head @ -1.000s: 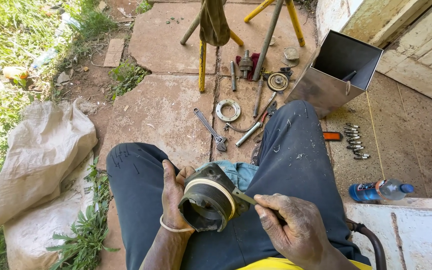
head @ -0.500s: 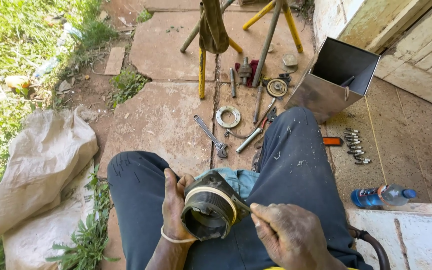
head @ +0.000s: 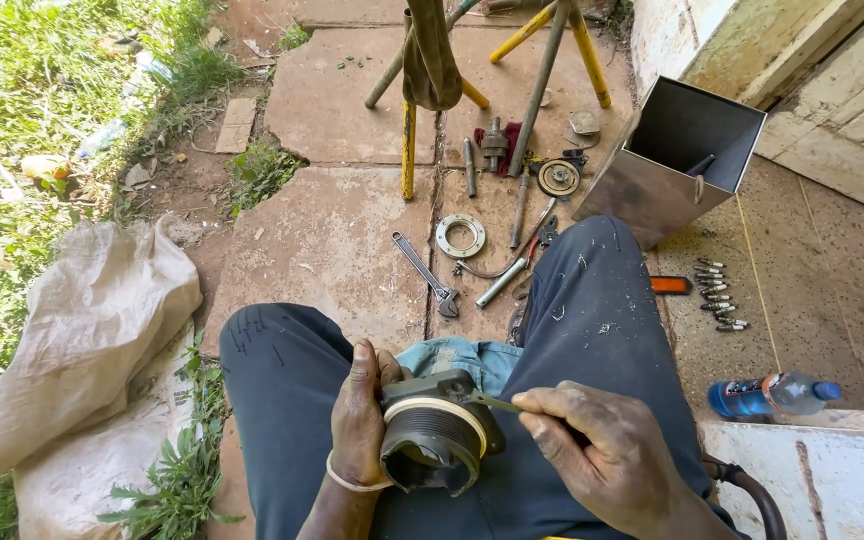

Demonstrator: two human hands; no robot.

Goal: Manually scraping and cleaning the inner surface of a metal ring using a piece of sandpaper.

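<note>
I sit with a round dark metal part with a ribbed pulley and pale rim [head: 437,440] resting on my lap over a blue cloth [head: 462,360]. My left hand [head: 357,420] grips the part's left side; a pale band circles that wrist. My right hand [head: 607,455] pinches a thin flat metal tool [head: 497,404] whose tip touches the top rim of the part.
On the stone slab ahead lie an adjustable wrench [head: 429,273], a metal ring [head: 460,236], a round disc [head: 558,177], rods and pliers. An open metal box [head: 677,160] stands right, with a row of bits [head: 717,293] and a water bottle [head: 772,395]. Sacks [head: 72,350] lie left. Yellow stand legs [head: 409,140] rise ahead.
The part has tilted slightly on my lap and my right hand has shifted the thin tool along its rim. The view has dipped a little.
</note>
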